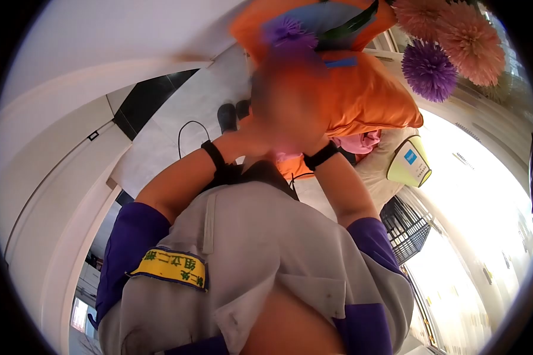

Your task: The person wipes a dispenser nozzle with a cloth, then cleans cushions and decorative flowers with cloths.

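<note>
My left hand [247, 141] and my right hand [305, 133] are raised close together in front of my chest, each with a black band on its wrist. A heavy blur covers most of both, so their fingers and anything between them cannot be made out. Just behind the hands, and partly hidden by the blur, is an orange cushion [367, 97]. Above it stands a second orange-and-blue cushion [249, 32]. A purple flower [293, 35] and a dark green leaf shape show against that one.
Pink and purple pompom flowers [429, 68] hang at upper right. Below are a pale yellow piece with a blue label [410, 165] and a black wire basket [404, 228]. Dark shoes [226, 117] and a thin black cable [186, 125] lie left of centre. A white door [53, 171] is at left.
</note>
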The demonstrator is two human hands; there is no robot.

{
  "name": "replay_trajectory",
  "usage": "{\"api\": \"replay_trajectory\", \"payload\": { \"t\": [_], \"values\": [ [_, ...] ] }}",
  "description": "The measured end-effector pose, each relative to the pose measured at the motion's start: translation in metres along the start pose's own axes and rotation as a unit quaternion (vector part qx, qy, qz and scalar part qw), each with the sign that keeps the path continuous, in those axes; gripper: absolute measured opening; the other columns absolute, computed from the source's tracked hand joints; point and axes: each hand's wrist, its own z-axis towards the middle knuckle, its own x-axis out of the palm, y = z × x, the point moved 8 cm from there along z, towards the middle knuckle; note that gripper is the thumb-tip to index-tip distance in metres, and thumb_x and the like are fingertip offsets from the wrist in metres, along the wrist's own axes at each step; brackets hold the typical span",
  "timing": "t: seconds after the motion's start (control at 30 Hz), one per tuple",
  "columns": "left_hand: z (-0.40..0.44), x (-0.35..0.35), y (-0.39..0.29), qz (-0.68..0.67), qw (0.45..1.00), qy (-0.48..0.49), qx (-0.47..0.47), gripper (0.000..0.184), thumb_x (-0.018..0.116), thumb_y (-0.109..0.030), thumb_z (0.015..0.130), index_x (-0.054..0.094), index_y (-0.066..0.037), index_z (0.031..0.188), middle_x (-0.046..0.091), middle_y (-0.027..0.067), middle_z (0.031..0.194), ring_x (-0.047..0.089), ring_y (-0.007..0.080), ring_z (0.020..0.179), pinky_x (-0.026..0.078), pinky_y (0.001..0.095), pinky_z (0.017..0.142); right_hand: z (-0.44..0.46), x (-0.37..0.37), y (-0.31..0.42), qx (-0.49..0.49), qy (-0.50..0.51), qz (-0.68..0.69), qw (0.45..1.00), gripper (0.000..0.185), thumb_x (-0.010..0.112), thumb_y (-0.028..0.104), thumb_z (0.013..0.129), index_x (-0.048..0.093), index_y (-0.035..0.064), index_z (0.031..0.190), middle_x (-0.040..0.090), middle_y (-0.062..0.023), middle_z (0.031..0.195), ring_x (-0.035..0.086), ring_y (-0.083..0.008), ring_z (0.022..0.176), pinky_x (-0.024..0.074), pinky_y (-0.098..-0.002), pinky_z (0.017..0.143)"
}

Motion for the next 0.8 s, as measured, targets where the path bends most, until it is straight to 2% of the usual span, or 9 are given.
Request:
{"api": "replay_trajectory", "payload": {
  "t": [0.07,0.1,0.17,0.23,0.3,0.43,0.57,0.63,0.8],
  "values": [
    [0.001,0.003,-0.002,-0.018,0.999,-0.001,0.027,0.041,0.054,-0.009,0.078,0.059,-0.021,0.117,0.057,0.0083,0.118,0.054,0.0282,0.103,0.044,0.0406,0.088,-0.002,0.012,0.030,-0.164,-0.137,-0.078,0.974,0.021,0.053,0.017,0.077,0.065,0.0159,0.094,0.058,-0.0073,0.104,0.057,-0.0301,0.094,0.0494,-0.0421,0.077],
    [-0.001,0.001,-0.018,0.073,0.993,-0.002,0.090,0.043,0.055,-0.008,0.078,0.058,-0.022,0.119,0.055,0.0086,0.122,0.052,0.0287,0.106,0.043,0.0403,0.089,-0.002,0.009,0.026,-0.165,-0.135,-0.078,0.974,0.021,0.053,0.017,0.077,0.065,0.0159,0.094,0.058,-0.0073,0.104,0.057,-0.0301,0.094,0.0494,-0.0421,0.077],
    [-0.007,0.004,-0.028,0.159,0.976,-0.007,0.149,0.046,0.055,-0.008,0.078,0.057,-0.023,0.121,0.052,0.0088,0.125,0.050,0.0292,0.108,0.041,0.0400,0.091,-0.001,0.005,-0.006,-0.118,-0.070,-0.118,0.983,0.020,0.053,0.014,0.077,0.065,0.0162,0.093,0.058,-0.0057,0.107,0.056,-0.0297,0.097,0.0495,-0.0424,0.077],
    [-0.009,0.006,-0.026,0.203,0.966,-0.005,0.162,0.049,0.057,-0.007,0.078,0.055,-0.024,0.124,0.046,0.0088,0.133,0.046,0.0315,0.113,0.039,0.0396,0.095,-0.005,0.000,-0.059,-0.070,-0.128,-0.082,0.986,0.023,0.054,0.017,0.080,0.065,0.0158,0.099,0.056,-0.0040,0.115,0.053,-0.0306,0.104,0.0466,-0.0459,0.085],
    [-0.010,0.007,-0.027,0.186,0.968,-0.005,0.167,0.045,0.055,-0.010,0.079,0.057,-0.022,0.122,0.044,0.0079,0.136,0.046,0.0317,0.110,0.039,0.0384,0.094,-0.011,-0.023,-0.114,0.103,-0.040,-0.104,0.988,0.023,0.056,0.018,0.079,0.065,0.0162,0.100,0.055,-0.0046,0.117,0.053,-0.0331,0.105,0.0478,-0.0458,0.083],
    [-0.004,0.020,-0.028,0.193,0.959,-0.002,0.206,0.040,0.054,-0.016,0.081,0.059,-0.021,0.120,0.042,0.0071,0.139,0.048,0.0313,0.105,0.040,0.0378,0.093,-0.025,-0.059,-0.148,0.187,-0.113,-0.103,0.970,0.026,0.057,0.018,0.077,0.064,0.0163,0.102,0.053,-0.0070,0.120,0.053,-0.0357,0.105,0.0486,-0.0453,0.082],
    [0.004,0.029,-0.025,0.188,0.965,0.061,0.172,0.053,0.060,-0.005,0.073,0.057,-0.022,0.123,0.042,0.0129,0.136,0.044,0.0336,0.111,0.038,0.0383,0.095,0.008,-0.035,-0.060,-0.031,-0.194,0.021,0.980,0.032,0.053,0.013,0.077,0.062,0.0149,0.108,0.052,-0.0113,0.122,0.052,-0.0351,0.104,0.0432,-0.0430,0.089],
    [0.001,0.026,-0.027,0.185,0.967,0.058,0.162,0.052,0.060,-0.004,0.073,0.058,-0.022,0.121,0.043,0.0106,0.136,0.044,0.0330,0.111,0.039,0.0381,0.095,0.033,-0.022,-0.031,-0.058,-0.187,-0.011,0.981,0.028,0.052,0.014,0.080,0.063,0.0153,0.105,0.052,-0.0089,0.125,0.052,-0.0335,0.106,0.0445,-0.0418,0.088],
    [-0.010,0.012,-0.036,0.187,0.967,0.084,0.154,0.046,0.055,-0.006,0.078,0.059,-0.023,0.120,0.044,0.0071,0.136,0.044,0.0330,0.112,0.038,0.0371,0.097,0.073,0.035,-0.038,0.000,0.055,-0.175,0.983,0.021,0.054,0.019,0.080,0.067,0.0204,0.096,0.059,0.0000,0.109,0.051,-0.0253,0.107,0.0478,-0.0403,0.080]
  ]
}}
